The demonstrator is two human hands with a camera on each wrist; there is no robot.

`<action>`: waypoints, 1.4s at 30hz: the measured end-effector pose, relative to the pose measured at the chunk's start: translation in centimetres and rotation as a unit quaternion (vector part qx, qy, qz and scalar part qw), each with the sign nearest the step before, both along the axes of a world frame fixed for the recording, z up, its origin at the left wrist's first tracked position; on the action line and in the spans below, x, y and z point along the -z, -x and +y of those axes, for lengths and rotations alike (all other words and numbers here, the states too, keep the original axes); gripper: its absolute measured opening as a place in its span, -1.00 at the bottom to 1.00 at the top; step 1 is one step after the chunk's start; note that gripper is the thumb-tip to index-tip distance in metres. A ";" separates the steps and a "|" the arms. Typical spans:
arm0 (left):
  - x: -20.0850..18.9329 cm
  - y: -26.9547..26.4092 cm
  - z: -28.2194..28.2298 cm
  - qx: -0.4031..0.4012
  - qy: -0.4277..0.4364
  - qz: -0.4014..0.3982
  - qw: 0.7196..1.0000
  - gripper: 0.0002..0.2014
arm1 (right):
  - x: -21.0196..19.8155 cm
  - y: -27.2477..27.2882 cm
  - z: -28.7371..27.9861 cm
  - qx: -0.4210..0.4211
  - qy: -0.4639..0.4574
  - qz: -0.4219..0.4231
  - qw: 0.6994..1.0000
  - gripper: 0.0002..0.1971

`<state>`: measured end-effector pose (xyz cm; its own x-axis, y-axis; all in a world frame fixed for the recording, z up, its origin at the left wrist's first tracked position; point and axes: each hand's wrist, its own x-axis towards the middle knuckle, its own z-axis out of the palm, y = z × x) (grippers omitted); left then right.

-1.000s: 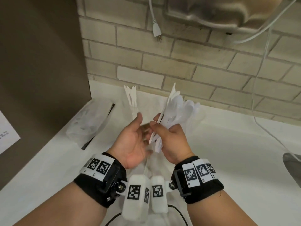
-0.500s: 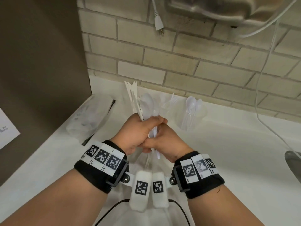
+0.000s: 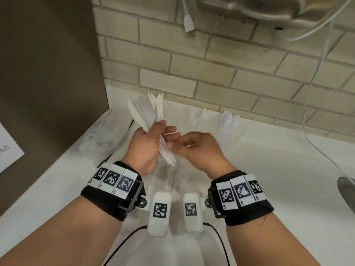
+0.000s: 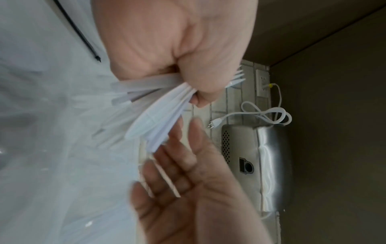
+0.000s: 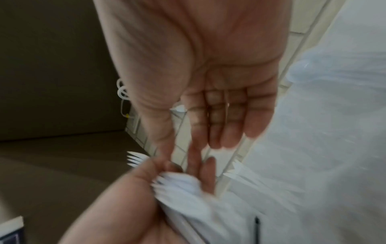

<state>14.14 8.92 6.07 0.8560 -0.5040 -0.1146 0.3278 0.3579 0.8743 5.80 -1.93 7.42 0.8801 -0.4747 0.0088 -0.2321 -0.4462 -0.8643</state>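
Note:
My left hand [image 3: 153, 139] grips a bundle of white plastic cutlery [image 3: 143, 116], knife blades fanning up and handles sticking out below the fist. The left wrist view shows the same bundle [image 4: 154, 122] squeezed in the left hand [image 4: 188, 57]. Just to the right, my right hand [image 3: 196, 144] hovers with its fingers relaxed, apart from the bundle. In the right wrist view, blurred by motion, the right hand [image 5: 219, 107] has a bare palm and straight fingers, close to the bundle [image 5: 181, 186].
On the white counter [image 3: 269, 179], clear cups stand near the brick wall: one with spoons [image 3: 230, 121], one with forks [image 3: 201, 118], one with knives [image 3: 158, 104]. A plastic bag [image 3: 101, 137] lies left by a brown partition [image 3: 48, 73]. A white cable [image 3: 315, 93] hangs at right.
A second ago my right hand held the bundle. Both hands then closed on it. Now the left hand alone holds it and the right hand has let go and drawn off to the right.

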 end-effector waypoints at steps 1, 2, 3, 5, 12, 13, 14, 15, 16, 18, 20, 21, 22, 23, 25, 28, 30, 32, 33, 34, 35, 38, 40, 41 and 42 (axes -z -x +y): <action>0.3 -0.2 0.0 -0.015 -0.021 -0.009 1.000 -0.81 | -0.5 -0.2 -0.2 0.039 0.004 -0.041 0.998 -0.82; 0.6 -0.3 -0.1 -0.019 -0.051 -0.024 0.998 -0.80 | -0.9 -0.4 -0.2 0.062 0.003 -0.080 0.995 -0.83; 0.8 -0.3 0.0 -0.014 -0.083 -0.039 0.996 -0.78 | -1.4 -0.6 0.0 0.065 -0.002 -0.110 0.992 -0.83; 1.1 0.0 -0.1 0.008 -0.130 -0.071 0.989 -0.78 | -2.2 -1.1 0.5 0.026 -0.012 -0.123 0.992 -0.90; 1.2 0.7 0.0 0.121 -0.179 -0.204 0.955 -0.85 | -2.0 -2.1 0.6 0.017 -0.012 -0.067 0.998 -0.73; 1.2 0.8 0.2 0.133 -0.170 -0.218 0.952 -0.85 | -1.9 -2.0 0.5 0.021 -0.017 -0.071 0.997 -0.69; 1.3 0.8 0.3 0.147 -0.160 -0.233 0.948 -0.84 | -1.7 -1.9 0.3 0.022 -0.025 -0.070 0.997 -0.66; 1.4 0.8 0.3 0.162 -0.150 -0.244 0.944 -0.82 | -1.7 -1.8 0.2 0.022 -0.036 -0.066 0.997 -0.65; 1.4 0.8 0.4 0.175 -0.141 -0.251 0.942 -0.78 | -1.6 -1.6 0.2 0.020 -0.052 -0.063 0.996 -0.68; 1.8 0.9 0.5 0.197 -0.115 -0.241 0.943 -0.71 | -1.6 -1.3 0.0 0.012 -0.090 -0.060 0.994 -0.77; 2.3 0.9 0.4 0.220 -0.084 -0.193 0.952 -0.67 | -1.6 -1.1 -0.1 0.005 -0.113 -0.061 0.992 -0.87; 2.5 0.9 0.4 0.224 -0.069 -0.154 0.960 -0.58 | -1.7 -1.0 -0.2 0.006 -0.111 -0.058 0.992 -0.89; 2.7 0.8 0.3 0.222 -0.056 -0.114 0.967 -0.46 | -1.6 -1.0 -0.3 0.008 -0.097 -0.056 0.994 -0.88; 2.8 0.8 0.2 0.217 -0.050 -0.083 0.971 -0.38 | -1.6 -1.0 -0.3 0.010 -0.082 -0.054 0.995 -0.86; 2.8 0.8 0.0 0.207 -0.054 -0.068 0.974 -0.38 | -1.4 -1.0 -0.2 0.013 -0.066 -0.058 0.996 -0.89; 2.6 0.8 -0.3 0.200 -0.058 -0.078 0.975 -0.42 | -1.4 -0.9 -0.1 0.016 -0.068 -0.067 0.995 -0.87; 2.6 0.7 -0.2 0.203 -0.054 -0.078 0.974 -0.38 | -1.3 -1.0 -0.2 0.026 -0.073 -0.071 0.994 -0.91; 2.5 0.7 -0.2 0.204 -0.043 -0.068 0.976 -0.38 | -1.4 -1.0 -0.2 0.040 -0.087 -0.073 0.993 -0.94; 2.5 0.6 -0.1 0.206 -0.037 -0.062 0.976 -0.42 | -1.4 -1.1 -0.2 0.043 -0.087 -0.075 0.992 -0.92; 2.6 0.6 -0.2 0.211 -0.033 -0.060 0.975 -0.49 | -1.3 -1.2 -0.1 0.043 -0.077 -0.079 0.993 -0.93; 2.6 0.7 -0.2 0.216 -0.032 -0.060 0.974 -0.57 | -1.4 -1.2 0.0 0.040 -0.065 -0.087 0.993 -0.95; 2.6 0.9 -0.3 0.219 -0.046 -0.061 0.973 -0.68 | -1.2 -1.4 0.1 0.033 -0.043 -0.105 0.993 -0.86; 2.3 1.1 -0.3 0.223 -0.062 -0.073 0.970 -0.59 | -1.0 -1.5 0.3 0.031 -0.051 -0.103 0.993 -0.82; 2.3 1.1 -0.3 0.225 -0.072 -0.088 0.968 -0.58 | -0.9 -1.6 0.3 0.031 -0.057 -0.102 0.993 -0.79; 2.2 1.1 -0.3 0.226 -0.081 -0.103 0.965 -0.63 | -0.8 -1.7 0.4 0.033 -0.064 -0.101 0.992 -0.78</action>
<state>13.01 8.60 3.83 0.5653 -0.8215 -0.0744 0.2327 0.0723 0.9699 7.46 -1.54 8.24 0.8337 -0.5396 0.1175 -0.0743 -0.3203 -0.9444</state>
